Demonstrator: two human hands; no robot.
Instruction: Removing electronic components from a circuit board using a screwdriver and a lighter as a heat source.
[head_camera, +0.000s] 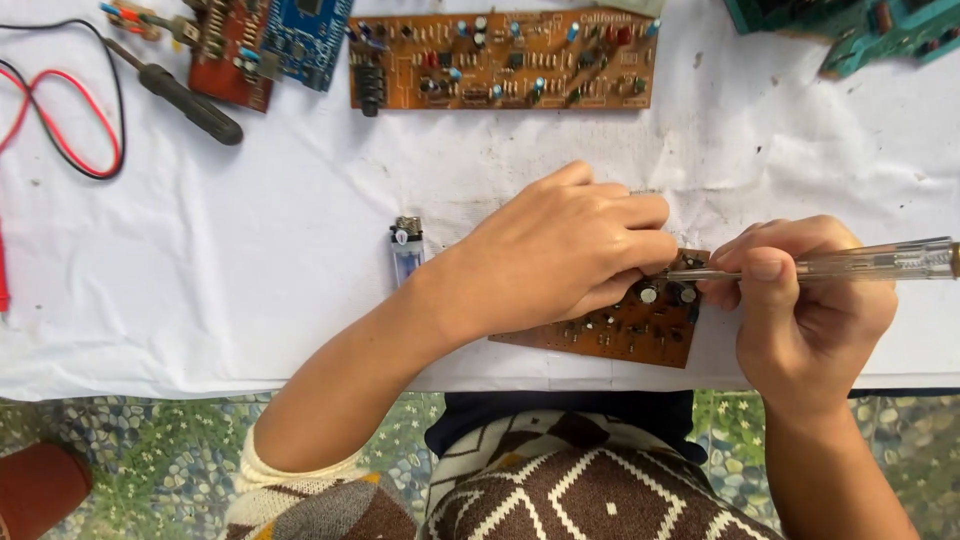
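Observation:
My left hand (560, 255) lies on a brown circuit board (625, 330) near the table's front edge, fingers curled over its top and pressing it down; much of the board is hidden under it. My right hand (805, 300) grips a clear-handled screwdriver (870, 263) held level, its metal tip at the small parts on the board's upper right, just beside my left fingertips.
A blue lighter (406, 248) lies left of my left wrist. At the back sit a long orange circuit board (500, 58), a blue board (305, 35), a red-brown board (230, 55), a black-handled tool (190, 102), red and black wires (70, 140) and green boards (860, 30). White cloth (250, 300) covers the table.

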